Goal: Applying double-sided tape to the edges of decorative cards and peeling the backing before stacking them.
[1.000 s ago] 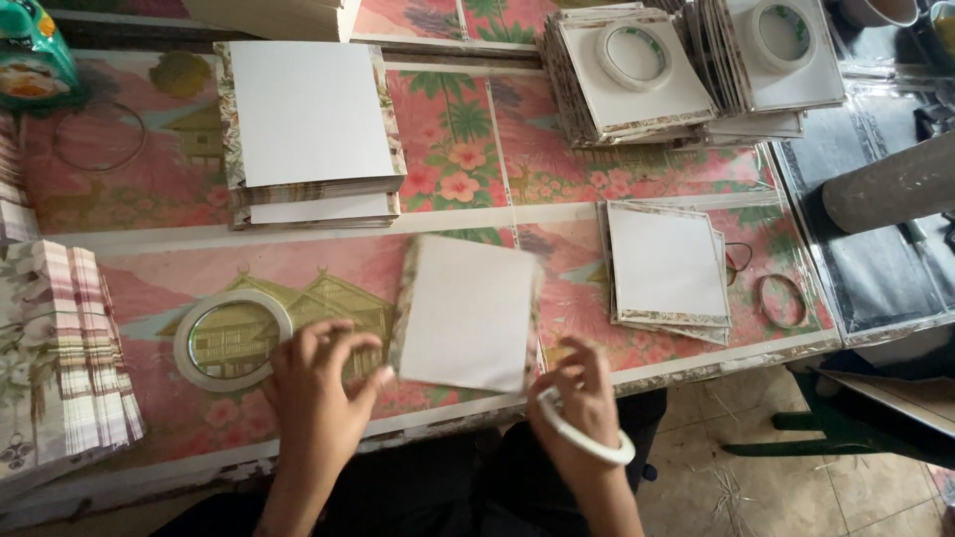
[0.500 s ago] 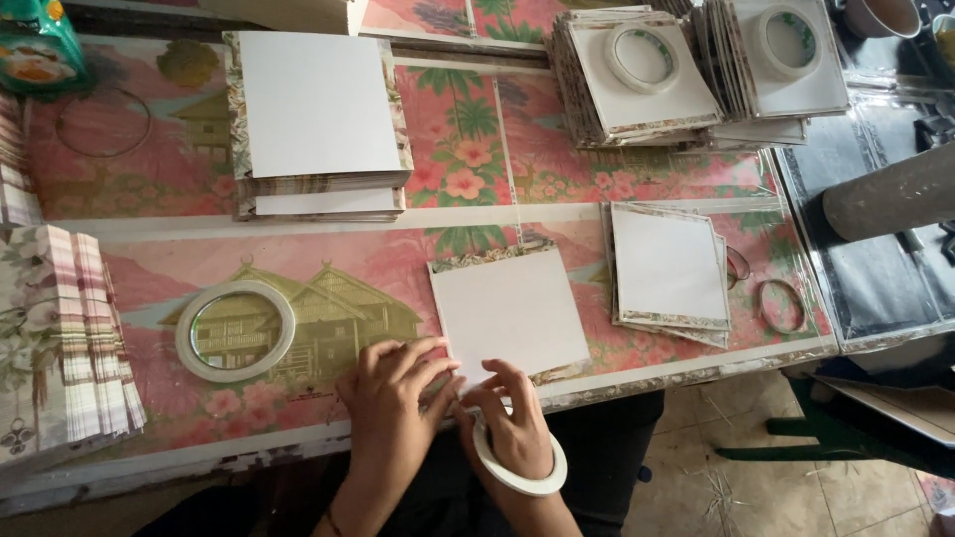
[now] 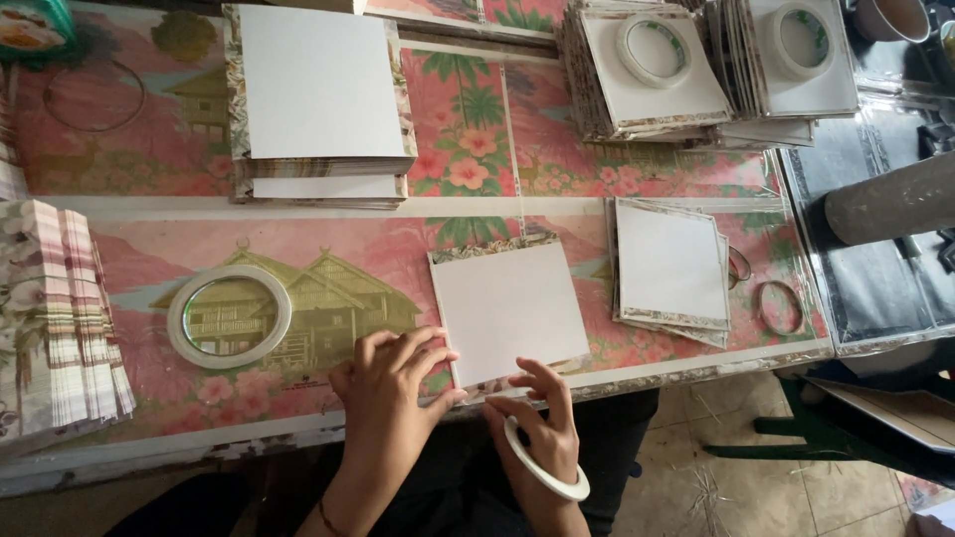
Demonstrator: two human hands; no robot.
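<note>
A white square card with a patterned border lies on the table near its front edge. My left hand rests flat on the table, its fingertips touching the card's lower left corner. My right hand is at the card's bottom edge, fingers curled onto it, with a white tape roll looped around the hand. A second, larger white tape roll lies flat on the table to the left of my left hand.
Stacks of white square cards stand at the back left, back right and far right, some topped with tape rolls. A small card pile lies right of the card. Patterned paper sheets lie fanned at left. A grey cylinder juts in at right.
The card slid right and turned slightly on the table. Both hands moved to its lower edge; the left hand came off the card's left side and now touches its lower corner.
</note>
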